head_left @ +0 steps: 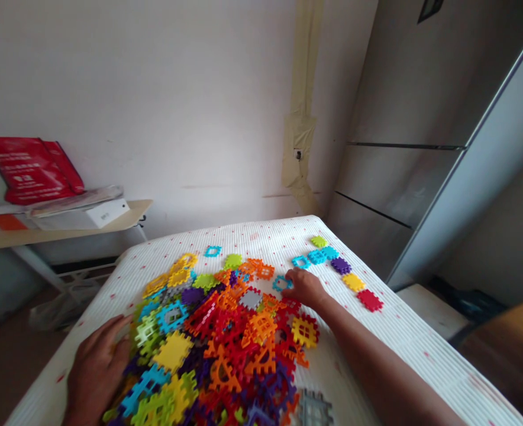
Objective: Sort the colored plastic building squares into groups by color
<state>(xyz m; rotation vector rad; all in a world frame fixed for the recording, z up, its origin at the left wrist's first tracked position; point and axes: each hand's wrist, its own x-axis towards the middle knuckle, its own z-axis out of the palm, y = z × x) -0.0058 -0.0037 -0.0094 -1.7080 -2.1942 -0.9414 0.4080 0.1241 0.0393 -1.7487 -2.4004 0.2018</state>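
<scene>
A heap of colourful plastic interlocking building tiles (230, 331) lies in front of me, with red, orange, yellow, green, blue and purple pieces. My right hand (304, 286) is at the heap's far right side, its fingers closed on the edge of a blue open-frame tile (281, 283). At the heap's left edge rests my left hand (95, 364), fingers loosely extended and nothing seen in them. Beyond my right hand, several tiles lie apart, including a blue frame (301, 262), a purple tile (341, 265), a yellow one (354, 282) and a red one (370, 300).
The tiles lie on a table with a white striped cloth (421, 355). A tall grey refrigerator (403, 118) stands at the right. On the left, a side table (139, 213) carries a red bag (31, 168) and a white box (106, 213).
</scene>
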